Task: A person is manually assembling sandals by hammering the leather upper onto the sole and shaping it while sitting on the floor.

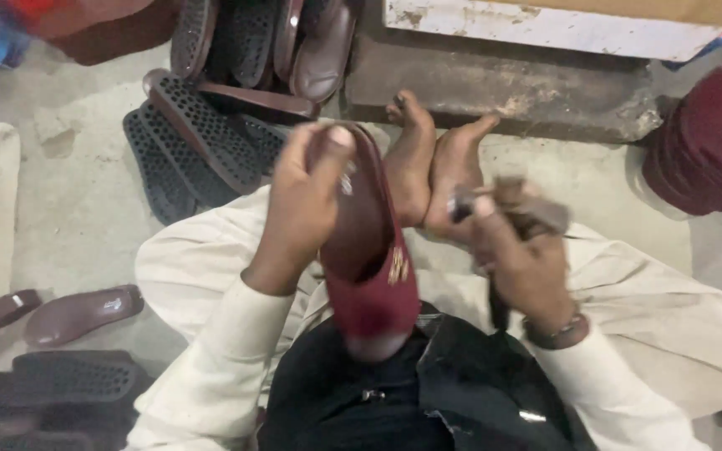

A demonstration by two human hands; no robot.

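A pile of dark rubber shoe soles lies on the concrete floor ahead. The maroon velvet slip-on shoe stands tilted over the lap, left hand fingers wrapped around its heel. The right hand clasps a blurred dark tool.

Bare floor lay open at the left. Piled soles blocked the way ahead, a concrete step stood beyond the feet, and more soles crowded the lower left.

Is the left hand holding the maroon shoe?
Yes, the left hand grips the heel end of the maroon shoe, lifting it above the lap.
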